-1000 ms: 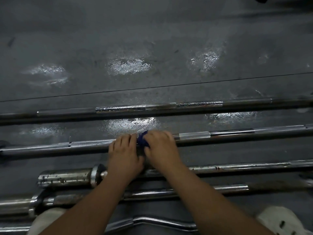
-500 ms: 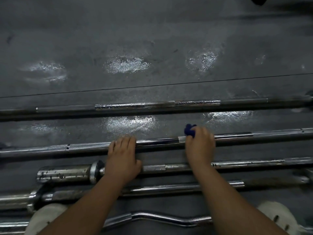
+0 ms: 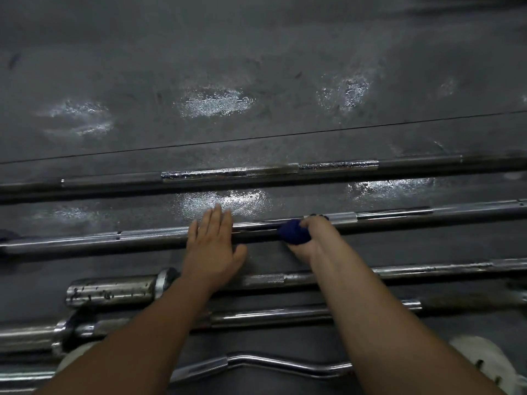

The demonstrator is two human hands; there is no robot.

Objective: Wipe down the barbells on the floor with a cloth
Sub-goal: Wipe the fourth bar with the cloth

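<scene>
While the barbell (image 3: 154,236), lying left to right across the floor (image 3: 256,52), is being steadied by the flat open left hand (image 3: 212,246), a cloth (image 3: 293,235) is being gripped against it by the right hand (image 3: 310,240).

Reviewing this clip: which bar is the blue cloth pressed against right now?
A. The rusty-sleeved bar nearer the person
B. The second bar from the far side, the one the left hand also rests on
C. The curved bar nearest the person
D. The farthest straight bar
B: the right hand clamps the blue cloth around the second bar, where the left hand lies flat on the same shaft.
</scene>
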